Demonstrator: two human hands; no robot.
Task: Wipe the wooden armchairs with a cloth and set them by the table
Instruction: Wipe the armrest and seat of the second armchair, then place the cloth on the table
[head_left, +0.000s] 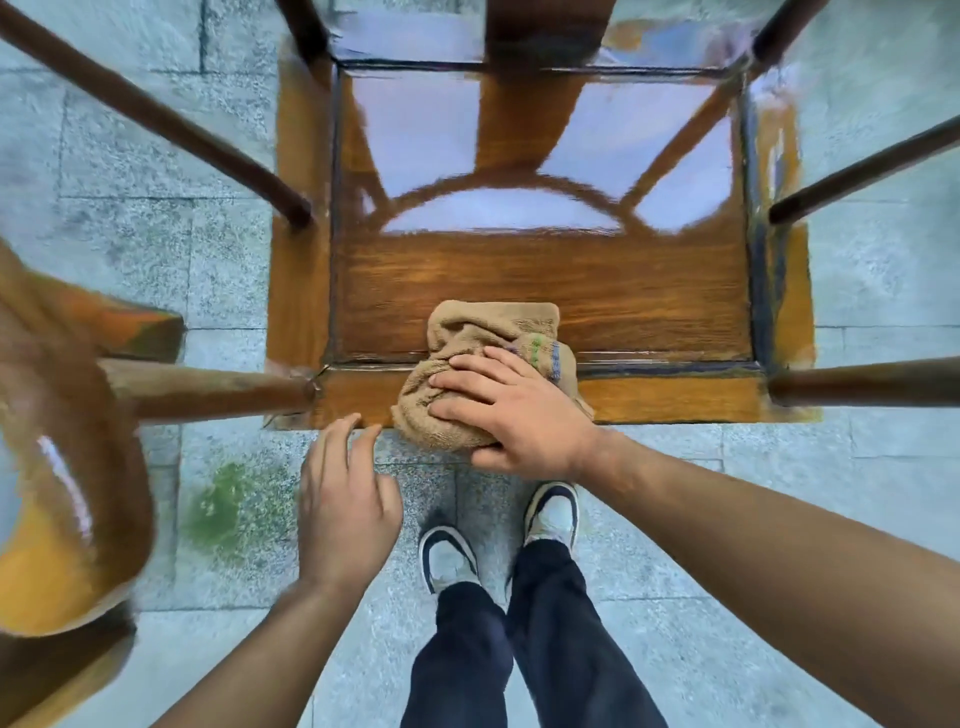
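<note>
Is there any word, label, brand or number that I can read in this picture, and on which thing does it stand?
None can be read.
cloth: only a band of coloured stitching, no letters.
chair seat: bare wood grain, no label.
shoes: no brand mark can be made out.

Wooden armchair (545, 280) seen from straight above: glossy brown seat panel in a darker frame, reflecting its curved back; round arm rails reaching out on both sides. Tan terry cloth (467, 374), bunched, with a coloured stripe, lying on the seat's front edge, slightly overhanging it.
</note>
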